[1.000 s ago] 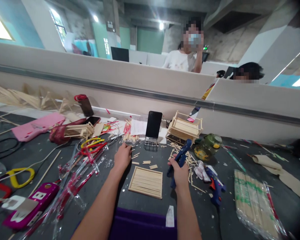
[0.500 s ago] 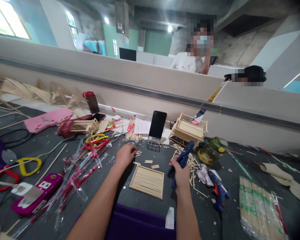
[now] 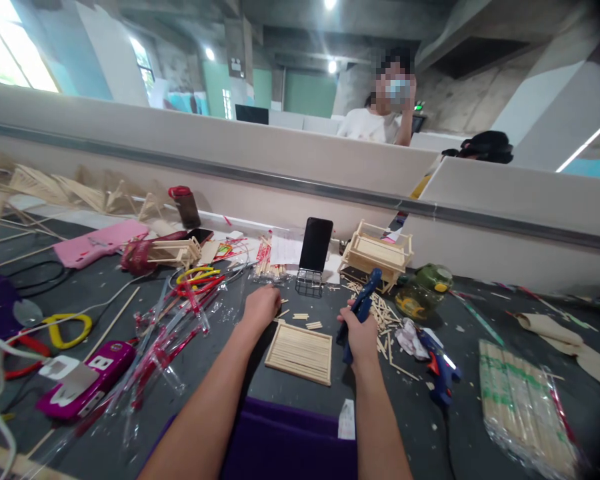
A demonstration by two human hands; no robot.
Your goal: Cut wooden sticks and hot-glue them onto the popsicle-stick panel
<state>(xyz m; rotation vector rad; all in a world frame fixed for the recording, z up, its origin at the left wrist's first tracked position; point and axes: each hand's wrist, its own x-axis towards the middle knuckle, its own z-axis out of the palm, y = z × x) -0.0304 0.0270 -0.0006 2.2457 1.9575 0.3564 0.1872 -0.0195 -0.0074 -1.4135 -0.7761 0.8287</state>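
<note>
Panel (image 3: pixel 299 355) of pale wooden sticks lies flat between the hands, short sticks (image 3: pixel 301 316) just beyond it, right of the left hand (image 3: pixel 261 311), whose fingers curl inward, any hold impossible to tell. The right hand (image 3: pixel 363 339) is wrapped round blue pliers (image 3: pixel 369 290), beside a loose stick heap (image 3: pixel 384 315); a low sweep of the left hand could scatter the short sticks, and dropped pliers could knock the panel.
</note>
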